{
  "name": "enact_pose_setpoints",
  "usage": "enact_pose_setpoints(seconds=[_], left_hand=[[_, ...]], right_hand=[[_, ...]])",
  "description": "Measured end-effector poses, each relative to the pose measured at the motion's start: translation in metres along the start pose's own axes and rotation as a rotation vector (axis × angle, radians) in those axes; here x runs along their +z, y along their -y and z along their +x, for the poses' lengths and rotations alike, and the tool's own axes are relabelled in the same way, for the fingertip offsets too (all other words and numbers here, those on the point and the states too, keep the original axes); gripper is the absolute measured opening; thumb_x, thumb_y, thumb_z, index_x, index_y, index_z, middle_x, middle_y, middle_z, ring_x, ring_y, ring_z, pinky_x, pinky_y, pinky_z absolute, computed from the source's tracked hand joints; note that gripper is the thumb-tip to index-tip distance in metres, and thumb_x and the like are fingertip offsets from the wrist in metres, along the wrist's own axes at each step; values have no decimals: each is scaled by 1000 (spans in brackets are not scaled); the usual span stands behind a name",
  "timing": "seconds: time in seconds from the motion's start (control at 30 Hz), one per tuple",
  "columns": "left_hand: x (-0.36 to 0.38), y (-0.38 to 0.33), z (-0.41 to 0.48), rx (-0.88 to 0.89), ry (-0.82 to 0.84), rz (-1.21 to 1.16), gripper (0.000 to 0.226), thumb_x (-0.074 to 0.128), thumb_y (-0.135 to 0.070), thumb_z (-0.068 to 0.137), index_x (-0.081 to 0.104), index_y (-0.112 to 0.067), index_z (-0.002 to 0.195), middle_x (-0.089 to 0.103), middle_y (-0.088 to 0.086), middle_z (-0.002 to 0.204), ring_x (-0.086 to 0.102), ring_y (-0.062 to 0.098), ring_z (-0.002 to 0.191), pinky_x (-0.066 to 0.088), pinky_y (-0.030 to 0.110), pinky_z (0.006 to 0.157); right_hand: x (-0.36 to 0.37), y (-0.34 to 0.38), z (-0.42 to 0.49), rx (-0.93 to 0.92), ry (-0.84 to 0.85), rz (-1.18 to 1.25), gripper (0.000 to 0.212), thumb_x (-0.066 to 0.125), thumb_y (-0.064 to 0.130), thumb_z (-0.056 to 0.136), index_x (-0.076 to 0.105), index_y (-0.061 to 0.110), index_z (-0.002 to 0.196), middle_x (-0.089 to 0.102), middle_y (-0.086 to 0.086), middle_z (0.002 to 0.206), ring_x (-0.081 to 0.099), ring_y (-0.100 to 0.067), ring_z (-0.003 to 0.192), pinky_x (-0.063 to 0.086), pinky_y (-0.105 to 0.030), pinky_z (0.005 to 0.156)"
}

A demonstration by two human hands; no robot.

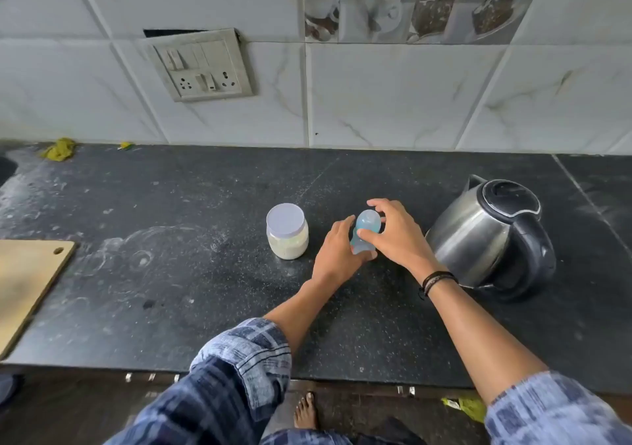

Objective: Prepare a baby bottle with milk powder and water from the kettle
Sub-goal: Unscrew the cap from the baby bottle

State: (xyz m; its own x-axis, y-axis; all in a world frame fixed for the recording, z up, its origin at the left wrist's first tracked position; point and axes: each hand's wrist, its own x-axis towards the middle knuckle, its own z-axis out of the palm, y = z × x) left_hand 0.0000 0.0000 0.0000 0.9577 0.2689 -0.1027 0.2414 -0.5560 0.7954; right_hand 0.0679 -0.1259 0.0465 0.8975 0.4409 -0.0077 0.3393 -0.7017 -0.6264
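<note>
I've got the baby bottle [364, 236] on the counter [205, 273] between the powder jar [287, 230] and kettle [492, 236], left hand [337, 256] gripping its base, right hand [393, 236] curled over its cap; probably light, slick plastic, so hold low and twist at the collar.
</note>
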Motion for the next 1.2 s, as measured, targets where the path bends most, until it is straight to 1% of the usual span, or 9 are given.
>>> enact_pose_setpoints(seconds=[0.1, 0.23, 0.4, 0.57, 0.73, 0.83, 0.97, 1.03, 1.2], left_hand=[[1, 3, 5, -12, -3, -36, 86, 83, -31, 86, 36, -18, 157, 45, 2, 154, 47, 19, 139, 44, 43, 113], [7, 9, 12, 3, -34, -70, 77, 83, -30, 85, 44, -21, 151, 52, -2, 147, 52, 16, 131, 48, 40, 108], [20, 15, 16, -3, -67, -143, 59, 82, -32, 85, 55, -27, 138, 63, -9, 131, 58, 10, 114, 52, 36, 96], [28, 20, 14, -2, -108, -137, 56, 77, -40, 85, 54, -35, 136, 60, -24, 112, 57, -2, 98, 43, 20, 77], [25, 29, 17, 82, -102, 13, 60, 71, -48, 90, 48, -38, 144, 59, -25, 109, 52, 1, 92, 36, 12, 73], [25, 34, 19, 129, -105, 71, 64, 68, -50, 92, 44, -34, 149, 61, -19, 110, 51, 4, 92, 36, 17, 72], [30, 40, 23, 176, -158, 121, 65, 67, -52, 94, 45, -28, 150, 65, -11, 103, 47, 3, 81, 34, 18, 69], [32, 43, 25, 206, -188, 143, 63, 67, -52, 95, 47, -25, 149, 68, -8, 101, 47, 3, 78, 36, 25, 72], [32, 45, 25, 248, -217, 160, 64, 62, -58, 95, 50, -22, 147, 71, -6, 97, 57, 10, 78, 41, 32, 78]], right_hand=[[-1, 2, 6, -2, 10, -61, 57, 82, 34, 88, 56, 27, 138, 58, 1, 135, 62, -19, 117, 55, -33, 90], [-2, 0, 12, -14, 64, -108, 51, 83, 32, 87, 58, 27, 131, 62, 0, 129, 63, -21, 112, 57, -38, 91], [-5, -2, 16, -26, 99, -100, 46, 84, 34, 85, 59, 28, 123, 63, 2, 120, 64, -20, 105, 58, -38, 87], [-5, -7, 22, -49, 132, -136, 46, 85, 34, 84, 57, 27, 120, 66, 1, 117, 64, -19, 98, 55, -33, 78], [1, -9, 25, -73, 117, -199, 51, 87, 32, 83, 55, 22, 121, 65, 0, 119, 64, -19, 105, 50, -29, 78], [3, -12, 26, -84, 112, -196, 51, 88, 31, 81, 56, 22, 119, 65, 1, 117, 62, -16, 100, 48, -26, 75], [1, -15, 31, -122, 129, -191, 54, 90, 29, 78, 56, 22, 119, 64, 3, 114, 53, -10, 95, 49, -26, 76], [0, -16, 33, -136, 149, -182, 55, 91, 29, 77, 56, 22, 119, 61, 5, 112, 53, -9, 96, 49, -26, 76], [-4, -17, 36, -159, 205, -180, 55, 90, 29, 76, 56, 24, 119, 54, 10, 105, 55, -10, 94, 45, -22, 72]])
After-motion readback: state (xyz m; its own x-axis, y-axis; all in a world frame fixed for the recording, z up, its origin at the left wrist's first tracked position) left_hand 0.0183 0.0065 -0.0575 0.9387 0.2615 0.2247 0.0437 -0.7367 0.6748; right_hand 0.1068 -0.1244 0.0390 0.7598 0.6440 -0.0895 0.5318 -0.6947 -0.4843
